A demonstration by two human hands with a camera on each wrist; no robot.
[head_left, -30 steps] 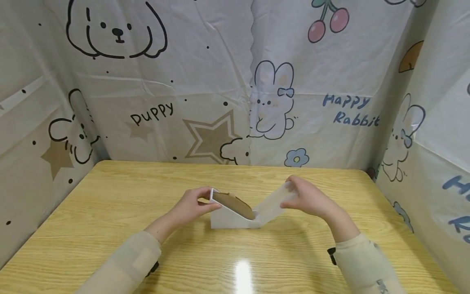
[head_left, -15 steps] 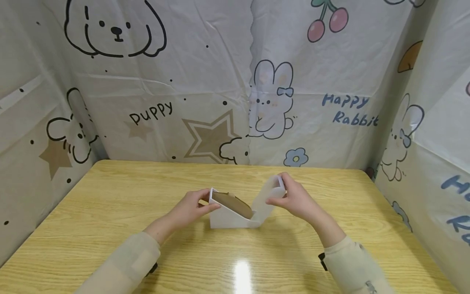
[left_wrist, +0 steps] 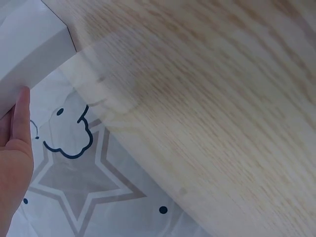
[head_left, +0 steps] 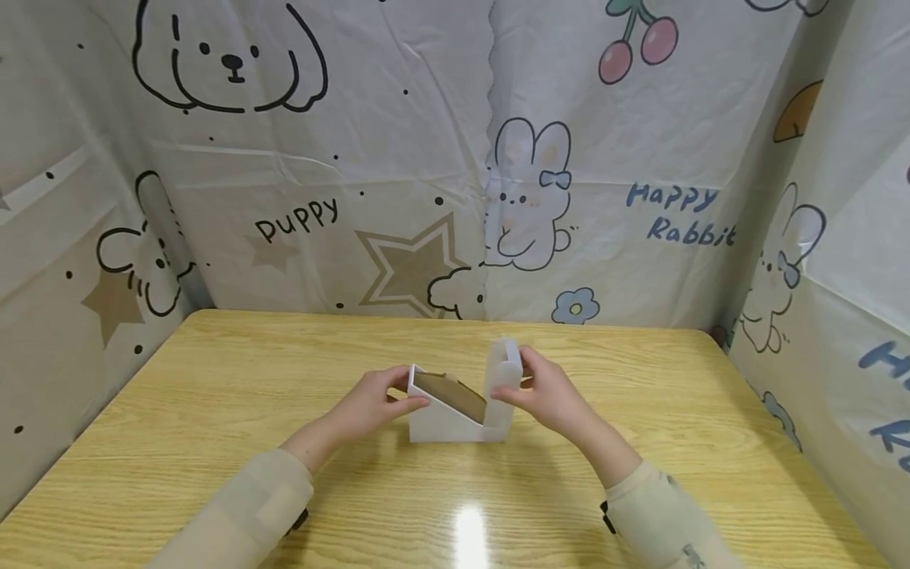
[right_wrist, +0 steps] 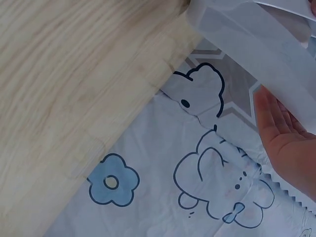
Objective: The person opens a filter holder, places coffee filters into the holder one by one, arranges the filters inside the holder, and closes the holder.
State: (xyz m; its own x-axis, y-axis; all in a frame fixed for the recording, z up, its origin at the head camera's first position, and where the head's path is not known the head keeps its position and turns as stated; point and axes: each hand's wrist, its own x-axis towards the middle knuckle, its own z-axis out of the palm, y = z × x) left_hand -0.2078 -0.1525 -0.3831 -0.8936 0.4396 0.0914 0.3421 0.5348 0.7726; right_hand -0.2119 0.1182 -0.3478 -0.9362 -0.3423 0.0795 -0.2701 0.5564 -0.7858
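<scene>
A white box (head_left: pixel 437 429) with a sloping open top stands on the table in the head view. Inside it is a flat brown piece (head_left: pixel 455 397), perhaps cardboard, whose lower part is hidden by the box wall. A translucent whitish lid (head_left: pixel 501 378), joined at the box's low right end, stands nearly upright. My left hand (head_left: pixel 370 401) holds the tall left end of the box between thumb and fingers. My right hand (head_left: pixel 550 393) pinches the upper part of the lid. The right wrist view shows the lid's side (right_wrist: pixel 261 52) above the fingers.
The yellow wood-grain table (head_left: pixel 284 348) extends around the box on all sides. A pale cloth printed with cartoon animals (head_left: pixel 398 158) hangs behind the table's far edge and along both sides.
My right hand has moved left, swinging the lid from leaning out to the right to nearly upright. My left hand and the box have stayed in place.
</scene>
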